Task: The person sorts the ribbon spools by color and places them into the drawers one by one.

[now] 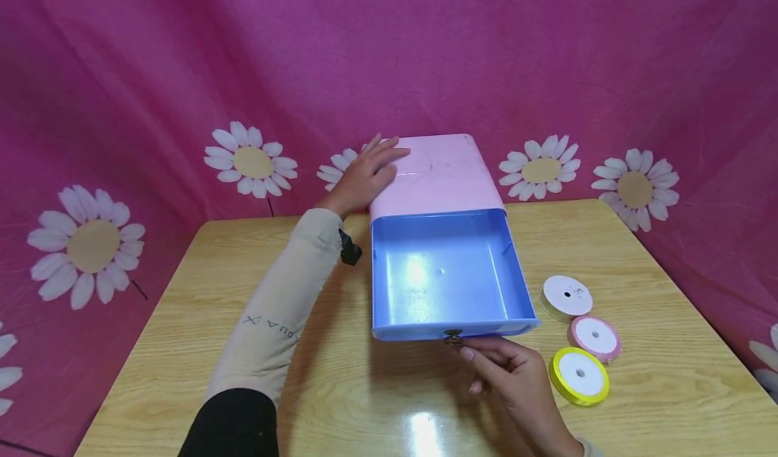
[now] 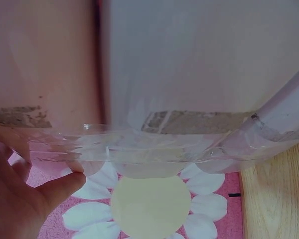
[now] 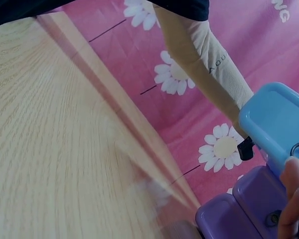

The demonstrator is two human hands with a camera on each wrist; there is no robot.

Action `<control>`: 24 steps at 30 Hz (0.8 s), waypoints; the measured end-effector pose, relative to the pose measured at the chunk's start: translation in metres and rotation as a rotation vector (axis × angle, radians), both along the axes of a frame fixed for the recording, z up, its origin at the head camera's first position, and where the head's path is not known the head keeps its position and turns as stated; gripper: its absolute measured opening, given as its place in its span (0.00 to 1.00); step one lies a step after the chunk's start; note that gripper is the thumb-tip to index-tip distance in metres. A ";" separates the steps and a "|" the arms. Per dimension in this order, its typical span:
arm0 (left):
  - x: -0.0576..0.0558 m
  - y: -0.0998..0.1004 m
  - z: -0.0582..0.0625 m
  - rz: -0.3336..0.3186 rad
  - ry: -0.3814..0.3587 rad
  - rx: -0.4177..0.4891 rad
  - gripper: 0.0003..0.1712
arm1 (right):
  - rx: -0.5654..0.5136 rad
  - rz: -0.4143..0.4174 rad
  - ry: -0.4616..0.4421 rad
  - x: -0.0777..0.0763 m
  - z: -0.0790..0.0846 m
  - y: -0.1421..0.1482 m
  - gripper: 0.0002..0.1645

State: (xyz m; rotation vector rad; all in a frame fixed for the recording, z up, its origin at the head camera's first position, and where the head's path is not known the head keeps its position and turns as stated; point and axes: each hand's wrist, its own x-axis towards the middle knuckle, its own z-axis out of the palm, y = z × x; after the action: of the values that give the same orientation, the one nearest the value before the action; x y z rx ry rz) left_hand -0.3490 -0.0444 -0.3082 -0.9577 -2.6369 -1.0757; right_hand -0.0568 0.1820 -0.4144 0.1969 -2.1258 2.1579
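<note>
Blue drawer (image 1: pixel 413 331) juts well out of the pink case (image 1: pixel 444 183)

The drawer reaches toward 6 o'clock above the tabletop (image 1: pixel 337 403). Pulled further, it could tip and drop, because little of it may stay supported. The case could skid if the left hand (image 1: pixel 367 172), fingers spread over its 9 o'clock edge, presses too lightly. The right hand (image 1: pixel 516 383), pinching the ring (image 1: pixel 452 341), might nudge the yellow spool (image 1: pixel 592 372) at 3 o'clock. The drawer looks glossy and boxy, glare whitening its floor.
</note>
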 end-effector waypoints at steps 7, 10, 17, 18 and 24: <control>0.000 -0.001 0.000 -0.004 -0.002 0.006 0.26 | 0.033 -0.075 -0.070 0.003 -0.001 0.005 0.13; 0.000 -0.001 0.000 -0.002 0.000 0.005 0.26 | 0.046 -0.107 -0.093 0.004 -0.001 0.010 0.13; 0.000 -0.001 0.001 -0.004 0.002 0.002 0.26 | 0.008 -0.139 -0.084 0.008 -0.003 0.022 0.13; 0.000 -0.001 0.001 -0.005 0.002 0.005 0.26 | -0.009 -0.147 -0.091 0.009 -0.004 0.023 0.13; 0.002 0.000 0.001 0.006 -0.012 0.008 0.26 | -0.021 -0.176 -0.121 0.010 -0.004 0.036 0.14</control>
State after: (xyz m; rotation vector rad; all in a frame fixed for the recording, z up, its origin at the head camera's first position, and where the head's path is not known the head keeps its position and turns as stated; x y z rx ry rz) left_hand -0.3469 -0.0441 -0.3074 -0.9436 -2.6410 -1.0935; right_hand -0.0470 0.2179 -0.4182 -0.1210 -2.0925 2.1384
